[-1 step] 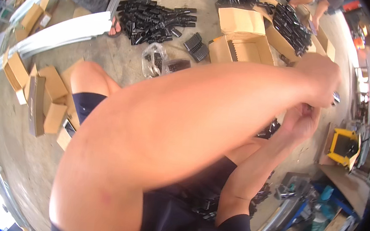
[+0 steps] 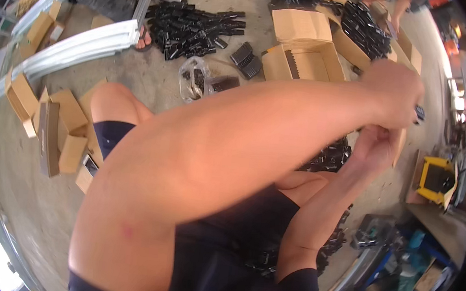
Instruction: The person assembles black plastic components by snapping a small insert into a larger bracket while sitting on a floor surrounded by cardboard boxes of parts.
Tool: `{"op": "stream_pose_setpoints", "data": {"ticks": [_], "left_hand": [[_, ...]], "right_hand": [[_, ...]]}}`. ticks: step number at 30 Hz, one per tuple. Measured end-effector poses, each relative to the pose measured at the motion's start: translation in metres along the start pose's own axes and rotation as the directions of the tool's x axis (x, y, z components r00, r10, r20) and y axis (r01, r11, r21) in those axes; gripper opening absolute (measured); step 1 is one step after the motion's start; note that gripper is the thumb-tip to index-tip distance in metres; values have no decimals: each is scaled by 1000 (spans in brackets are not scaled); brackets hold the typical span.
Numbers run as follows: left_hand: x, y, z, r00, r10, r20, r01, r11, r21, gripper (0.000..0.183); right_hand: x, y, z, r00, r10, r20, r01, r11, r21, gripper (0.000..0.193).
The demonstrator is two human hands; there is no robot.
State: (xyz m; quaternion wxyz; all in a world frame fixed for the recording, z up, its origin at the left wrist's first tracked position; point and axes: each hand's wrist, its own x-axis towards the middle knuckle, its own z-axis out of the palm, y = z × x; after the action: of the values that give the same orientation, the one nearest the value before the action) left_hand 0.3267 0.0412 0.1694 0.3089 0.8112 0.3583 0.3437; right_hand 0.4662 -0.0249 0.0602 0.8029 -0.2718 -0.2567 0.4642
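My left arm crosses the whole view, ending in my left hand (image 2: 393, 94) at the right. Its fingers are closed, seen from the back. A small dark piece with a shiny edge (image 2: 419, 114) juts out beyond its knuckles; most of it is hidden. Just below, my right hand (image 2: 379, 147) is held close against the left with fingers curled in. What it grips, if anything, is hidden. Black plastic parts (image 2: 328, 155) lie in a heap under my forearms, and more are by my lap (image 2: 258, 257).
An open cardboard box (image 2: 321, 64) stands ahead, with a big pile of black parts (image 2: 191, 27) and a clear plastic bag (image 2: 192, 76) to its left. Flattened cartons (image 2: 69, 111) and white metal profiles (image 2: 79, 44) lie left. Two other people work at the far side. A yellow-framed item (image 2: 435, 179) sits right.
Both hands have shifted slightly left, staying close together. The scene has tilted a little with my head. The far person's hand still holds a clear plastic bag.
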Motion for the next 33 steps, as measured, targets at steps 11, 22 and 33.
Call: {"op": "stream_pose_setpoints", "data": {"ticks": [11,22,33], "left_hand": [[-104,-76,-49,908,-375,-189,222,811,-542,26],[-167,-99,-58,805,-493,-331,168,724,-669,22],[-189,-87,-54,763,-490,-423,136,760,-635,22]], "right_hand": [[-56,75,75,962,264,-67,-272,914,-300,11],[-92,91,107,973,142,181,18,736,-677,11],[-101,105,101,918,389,79,-328,856,-400,12]]}}
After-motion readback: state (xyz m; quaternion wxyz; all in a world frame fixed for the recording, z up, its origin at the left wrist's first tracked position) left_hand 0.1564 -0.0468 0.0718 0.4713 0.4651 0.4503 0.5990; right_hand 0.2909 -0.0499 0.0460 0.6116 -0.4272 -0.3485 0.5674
